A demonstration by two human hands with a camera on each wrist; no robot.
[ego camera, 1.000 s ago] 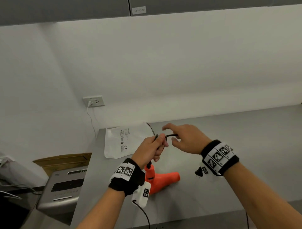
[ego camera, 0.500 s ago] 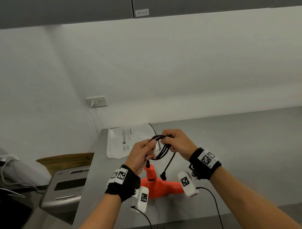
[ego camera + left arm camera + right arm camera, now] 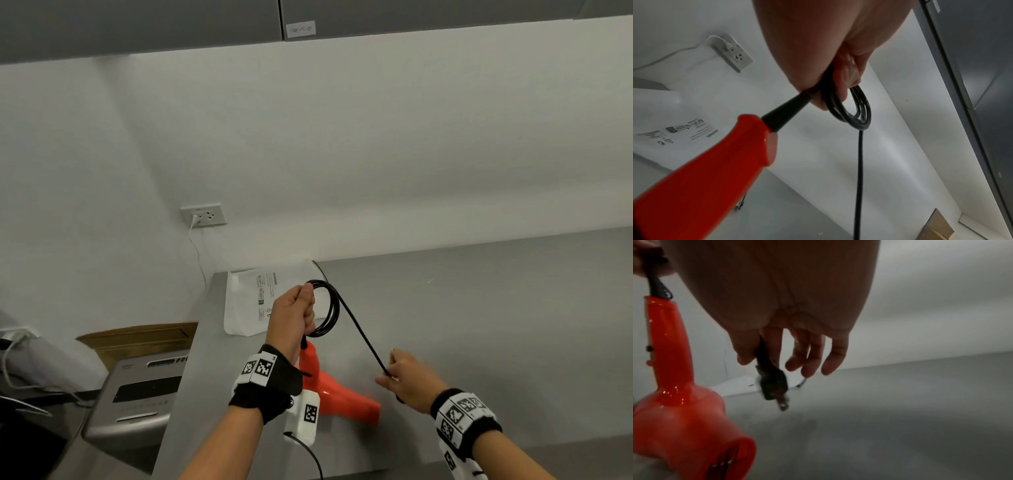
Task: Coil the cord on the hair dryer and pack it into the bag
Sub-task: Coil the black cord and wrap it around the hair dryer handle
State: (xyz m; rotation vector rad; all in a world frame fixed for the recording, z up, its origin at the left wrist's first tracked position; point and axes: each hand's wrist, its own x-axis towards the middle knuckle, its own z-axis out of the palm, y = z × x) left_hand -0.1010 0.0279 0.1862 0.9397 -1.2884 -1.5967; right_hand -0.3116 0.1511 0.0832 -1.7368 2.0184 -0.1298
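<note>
Two grips: left hand point(image 3: 291, 317) clenches thin black cord point(image 3: 359, 329) loops; right hand point(image 3: 409, 380) pinches plug end.
Handling: cord limp, springy; glossy orange plastic hair dryer point(image 3: 337, 394) rigid, light; grasp handle.

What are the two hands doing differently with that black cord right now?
The left hand is raised higher, fingers curled round the coiled loops of the cord near the hair dryer handle. The right hand sits lower and nearer the person, pinching the straight end of the cord between thumb and forefinger just above the plug, its other fingers loose. Both hold the same cord, stretched between them, over the grey counter.
</note>
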